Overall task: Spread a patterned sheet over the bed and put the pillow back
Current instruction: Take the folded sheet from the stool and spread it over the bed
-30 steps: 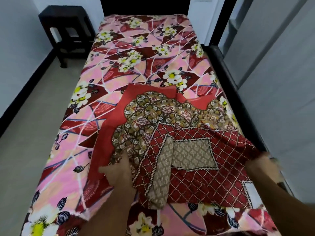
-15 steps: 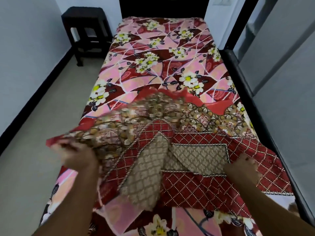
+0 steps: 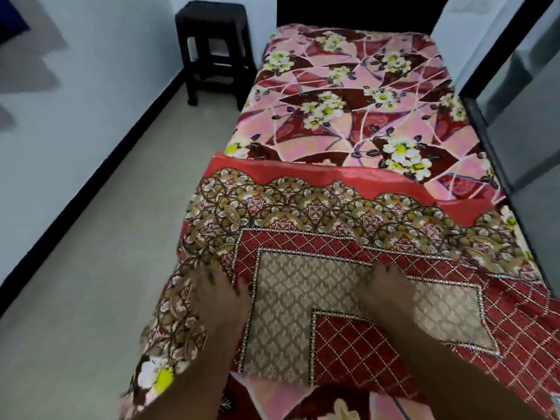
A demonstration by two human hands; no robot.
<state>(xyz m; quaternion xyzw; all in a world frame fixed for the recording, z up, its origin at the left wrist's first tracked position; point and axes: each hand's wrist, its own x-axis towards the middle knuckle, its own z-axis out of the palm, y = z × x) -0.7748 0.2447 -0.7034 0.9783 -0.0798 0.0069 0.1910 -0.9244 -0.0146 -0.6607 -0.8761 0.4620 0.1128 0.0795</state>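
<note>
A red and gold patterned sheet (image 3: 318, 219) lies across the near half of the bed, its red border reaching about midway up. Under it, a pink floral bedcover (image 3: 357, 95) shows over the far half. My left hand (image 3: 216, 294) rests flat with spread fingers on the sheet near the bed's left edge. My right hand (image 3: 386, 287) presses flat on the sheet's beige centre panel. The sheet's left side hangs over the bed edge. No pillow is in view.
A black stool (image 3: 212, 50) stands on the floor beside the bed's far left corner. A dark headboard (image 3: 357, 10) closes the far end. A black bed rail (image 3: 491, 147) and grey panels run along the right. Beige floor (image 3: 91, 298) lies to the left.
My left hand had lifted the sheet's left edge outward; now the sheet lies wider and flatter, and both hands press down on it. The view has shifted to the left.
</note>
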